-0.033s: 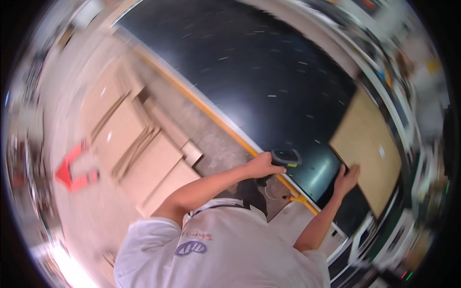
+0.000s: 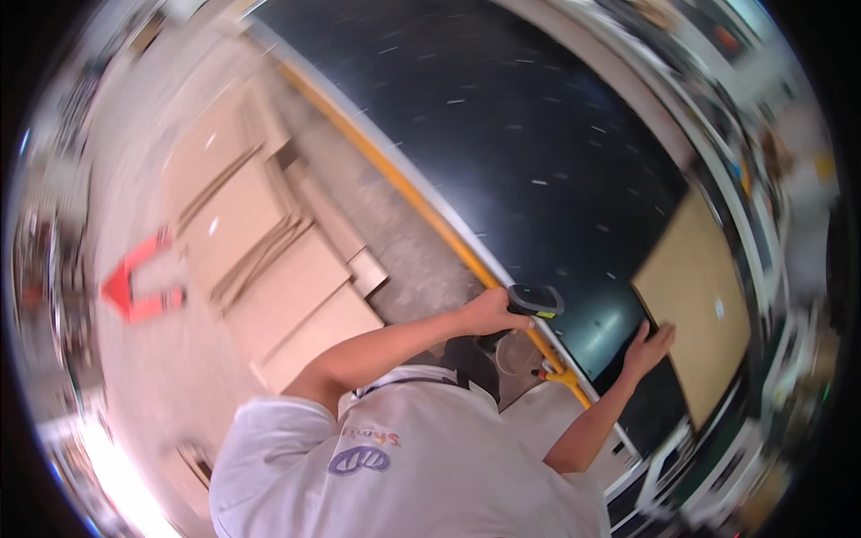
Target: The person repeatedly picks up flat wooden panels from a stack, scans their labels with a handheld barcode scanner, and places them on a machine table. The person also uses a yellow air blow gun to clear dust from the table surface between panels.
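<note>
My left hand (image 2: pixel 489 314) is closed around the grip of a dark handheld scanner (image 2: pixel 535 300) with a small yellow-green mark. The scanner is above the front edge of a long black-topped table (image 2: pixel 502 161). At the near right part of that table lies a flat tan board (image 2: pixel 704 309), with a small white glare spot on it. My right hand (image 2: pixel 649 348) rests at the board's near left edge, thumb and fingers apart, fingertips touching the edge. Whether the fingers reach under the board is hidden.
A yellow rail (image 2: pixel 404 188) runs along the table's front edge, with a yellow bracket (image 2: pixel 563 377) near me. Stacked tan flat cardboard sheets (image 2: pixel 269 269) lie on the floor to my left. Beyond them is a red forked object (image 2: pixel 134 287). Blurred equipment lines the right side.
The whole view has shifted slightly, moving the table and board a little right and down in the picture. Both hands keep their places, the left on the scanner, the right at the board's edge.
</note>
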`<action>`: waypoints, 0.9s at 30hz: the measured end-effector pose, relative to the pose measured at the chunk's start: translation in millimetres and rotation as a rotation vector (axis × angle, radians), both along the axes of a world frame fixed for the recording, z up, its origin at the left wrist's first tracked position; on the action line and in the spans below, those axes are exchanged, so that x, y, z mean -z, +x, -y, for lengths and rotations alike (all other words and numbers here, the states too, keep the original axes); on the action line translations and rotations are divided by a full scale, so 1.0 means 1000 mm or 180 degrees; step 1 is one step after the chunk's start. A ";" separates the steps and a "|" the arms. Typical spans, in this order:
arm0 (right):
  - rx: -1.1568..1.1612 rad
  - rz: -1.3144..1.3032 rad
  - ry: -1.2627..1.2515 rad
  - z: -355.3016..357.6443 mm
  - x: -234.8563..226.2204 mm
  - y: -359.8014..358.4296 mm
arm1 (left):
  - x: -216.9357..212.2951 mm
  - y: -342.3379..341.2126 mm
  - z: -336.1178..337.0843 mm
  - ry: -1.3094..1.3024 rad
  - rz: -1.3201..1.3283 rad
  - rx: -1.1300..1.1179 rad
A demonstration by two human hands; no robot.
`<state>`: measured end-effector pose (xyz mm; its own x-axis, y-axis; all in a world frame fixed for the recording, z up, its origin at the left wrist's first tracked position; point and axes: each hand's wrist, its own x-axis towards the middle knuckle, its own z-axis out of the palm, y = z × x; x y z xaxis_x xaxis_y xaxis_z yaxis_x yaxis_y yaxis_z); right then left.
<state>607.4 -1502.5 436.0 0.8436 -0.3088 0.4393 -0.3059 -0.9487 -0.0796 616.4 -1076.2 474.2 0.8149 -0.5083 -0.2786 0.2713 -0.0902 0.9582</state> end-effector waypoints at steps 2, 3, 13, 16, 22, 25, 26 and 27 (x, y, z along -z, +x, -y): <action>-0.0227 0.0157 -0.0083 -0.058 0.007 0.017 | 0.036 -0.047 -0.065 0.0163 -0.0411 -0.0489; -0.0399 0.0183 -0.0082 -0.086 0.008 0.027 | 0.049 -0.074 -0.094 0.0210 -0.0621 -0.0680; -0.2932 -0.1966 0.0940 -0.525 -0.041 0.029 | 0.138 -0.321 -0.326 0.1506 -0.1683 -0.3497; -0.3514 -0.2400 0.1672 -0.593 0.083 0.021 | 0.167 -0.371 -0.348 0.1135 -0.1959 -0.4666; -0.3971 -0.4198 0.1552 -0.753 0.211 0.026 | 0.174 -0.396 -0.336 0.0359 -0.2514 -0.6142; -0.3971 -0.4197 0.1397 -0.840 0.296 0.043 | 0.206 -0.391 -0.294 0.0309 -0.2725 -0.6856; -0.4012 -0.4209 0.1241 -0.870 0.328 0.052 | 0.204 -0.380 -0.282 0.0167 -0.2929 -0.6936; -0.4052 -0.4218 0.1087 -0.901 0.359 0.062 | 0.199 -0.366 -0.273 0.0023 -0.3131 -0.7011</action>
